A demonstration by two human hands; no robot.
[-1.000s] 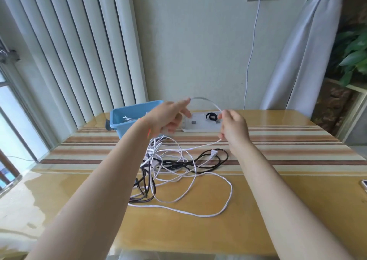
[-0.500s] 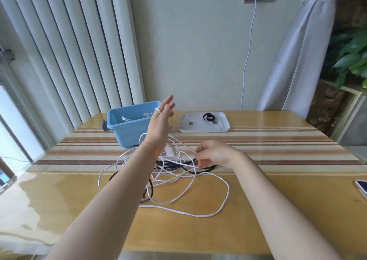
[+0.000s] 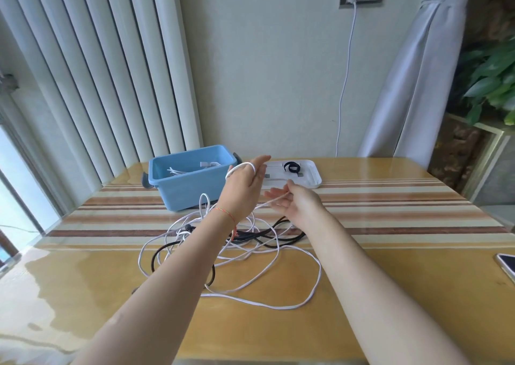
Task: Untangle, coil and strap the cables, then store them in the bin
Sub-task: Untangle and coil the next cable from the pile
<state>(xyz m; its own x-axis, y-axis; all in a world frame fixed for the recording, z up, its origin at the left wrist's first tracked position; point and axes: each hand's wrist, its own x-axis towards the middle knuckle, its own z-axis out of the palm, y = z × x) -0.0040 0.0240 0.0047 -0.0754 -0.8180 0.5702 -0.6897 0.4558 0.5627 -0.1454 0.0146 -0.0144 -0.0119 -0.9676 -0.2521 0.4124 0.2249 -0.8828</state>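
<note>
Both arms reach out over the surface. The left hand is raised upright, fingers straight and together pointing up, with a loop of white cable wrapped round the fingers near the knuckles. The right hand sits just beside it and a bit lower, palm turned up, fingers loosely curled, pinching the same white cable, which runs taut between the two hands. The rest of that cable lies on the surface below the forearms, tangled with a black cable. The blue bin stands at the far left with a few white cables inside. A white tray behind the hands holds a black strap.
</note>
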